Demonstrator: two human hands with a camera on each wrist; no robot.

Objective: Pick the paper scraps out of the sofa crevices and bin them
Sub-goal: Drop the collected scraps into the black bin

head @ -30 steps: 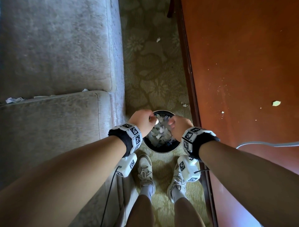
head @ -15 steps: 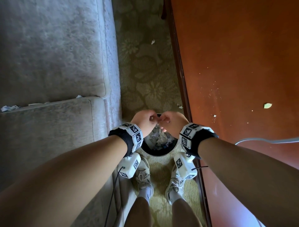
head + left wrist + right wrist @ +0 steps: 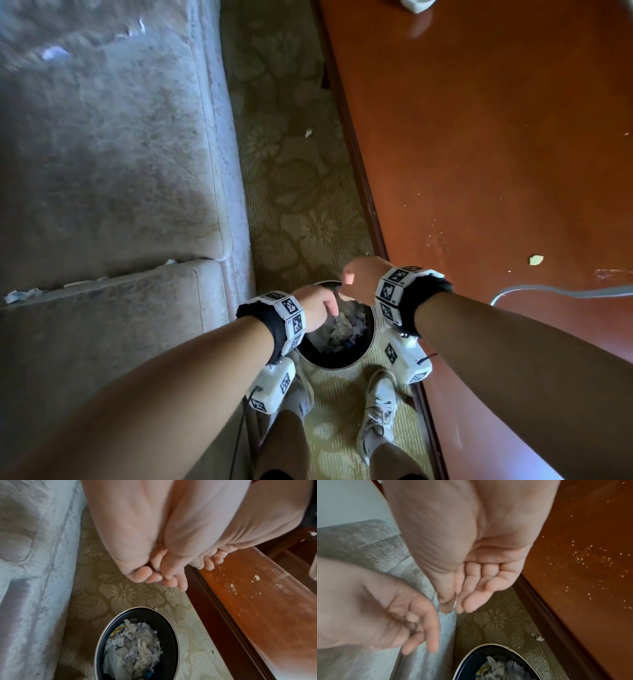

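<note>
A grey sofa (image 3: 102, 171) is sitting beside olive floral carpet (image 3: 301, 205); the black bin (image 3: 169, 635) is holding white and blue scraps (image 3: 135, 649).

plush cloth sofa (image 3: 113, 164), glossy wood table (image 3: 496, 137), crumpled paper scraps (image 3: 133, 647).

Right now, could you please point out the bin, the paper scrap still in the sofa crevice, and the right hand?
bin (image 3: 371, 337): head view, on its dark right rim.
paper scrap (image 3: 20, 294): head view, crumpled middle, in the crevice.
right hand (image 3: 359, 284): head view, back of the hand.
</note>
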